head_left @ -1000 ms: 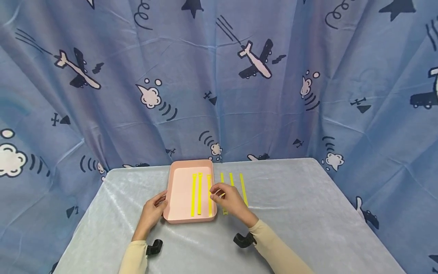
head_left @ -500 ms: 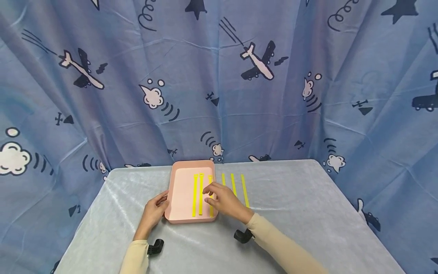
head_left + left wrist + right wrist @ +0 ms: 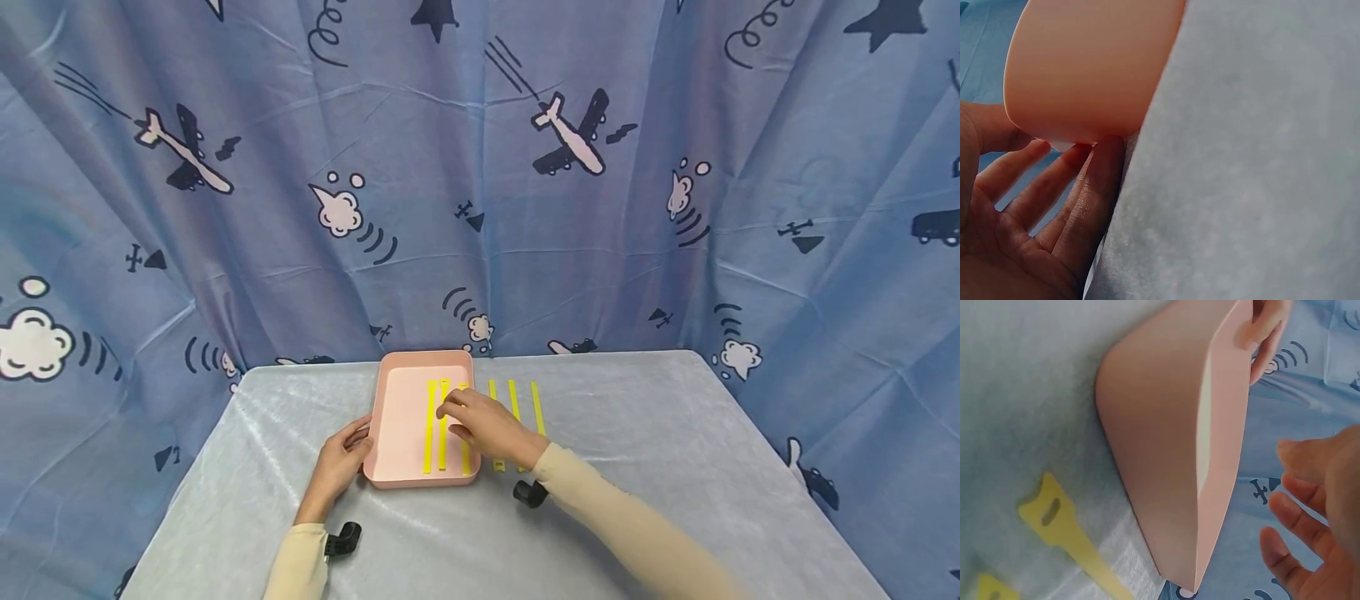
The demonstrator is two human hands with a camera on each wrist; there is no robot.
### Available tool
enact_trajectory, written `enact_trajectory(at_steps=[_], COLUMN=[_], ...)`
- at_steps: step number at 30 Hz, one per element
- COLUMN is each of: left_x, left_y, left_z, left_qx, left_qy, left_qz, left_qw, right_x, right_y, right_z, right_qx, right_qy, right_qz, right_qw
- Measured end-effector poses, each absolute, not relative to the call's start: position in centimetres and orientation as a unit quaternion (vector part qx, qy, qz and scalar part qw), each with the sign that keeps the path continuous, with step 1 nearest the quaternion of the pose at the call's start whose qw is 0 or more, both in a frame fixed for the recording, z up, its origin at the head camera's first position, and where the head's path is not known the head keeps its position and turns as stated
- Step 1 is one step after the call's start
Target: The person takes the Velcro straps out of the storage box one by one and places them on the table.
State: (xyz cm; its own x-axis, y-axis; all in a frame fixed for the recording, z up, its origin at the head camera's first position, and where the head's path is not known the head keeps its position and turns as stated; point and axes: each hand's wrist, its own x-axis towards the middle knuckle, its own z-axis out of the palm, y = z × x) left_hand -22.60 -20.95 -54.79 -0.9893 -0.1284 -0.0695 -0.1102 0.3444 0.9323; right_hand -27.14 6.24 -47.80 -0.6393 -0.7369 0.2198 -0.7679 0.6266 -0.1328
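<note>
My left hand (image 3: 336, 467) grips the left side of a pink tray (image 3: 396, 425). In the left wrist view, its thumb is at the rim and its fingers lie against the tray's underside. Over the tray's right half hovers my right hand (image 3: 491, 427), fingers loosely bent with nothing between them. Three yellow cable ties (image 3: 430, 433) lie lengthwise in the tray, the rightmost partly hidden by that hand. Right of the tray, three more yellow straps (image 3: 537, 408) lie on the table. Up close in the right wrist view, one strap (image 3: 1060, 515) has a notched, slotted head.
A table with a pale grey cloth (image 3: 637, 458) carries everything. Behind it hangs a blue curtain (image 3: 420, 275) with airplane prints. A black wrist camera (image 3: 343, 540) is worn on the left wrist, and another black camera (image 3: 531, 493) on the right.
My right hand has moved left, from the tray's right edge to above the ties inside, and its fingers have loosened. The left hand keeps its place at the tray.
</note>
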Motion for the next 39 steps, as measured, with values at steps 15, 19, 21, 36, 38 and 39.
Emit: enact_trajectory(at_steps=[15, 19, 21, 36, 38, 39], left_x=[-22.8, -22.9, -23.0, -23.0, -23.0, -23.0], left_y=[-21.2, -21.1, -21.1, -21.1, -21.1, -21.2], left_z=[-55.2, -55.3, -55.4, -55.4, -55.4, -55.3], left_qx=[0.064, 0.064, 0.068, 0.068, 0.068, 0.068], left_qy=[-0.814, -0.814, -0.813, -0.821, -0.821, -0.821], left_qz=[-0.577, -0.576, -0.578, -0.566, -0.566, -0.566], left_qw=[0.028, 0.024, 0.023, 0.027, 0.028, 0.027], right_x=[-29.5, -29.9, -30.1, -31.9, -32.1, -32.1], right_y=[3.7, 3.1, 2.8, 1.6, 1.5, 1.4], right_z=[-47.6, -47.8, -48.1, -49.7, -49.8, -49.9], right_qx=[0.491, 0.489, 0.49, 0.482, 0.488, 0.492], right_qy=[-0.871, -0.872, -0.871, -0.872, -0.868, -0.866], right_qz=[-0.001, -0.028, -0.034, -0.063, -0.062, -0.063], right_qw=[0.01, -0.013, -0.021, -0.067, -0.066, -0.064])
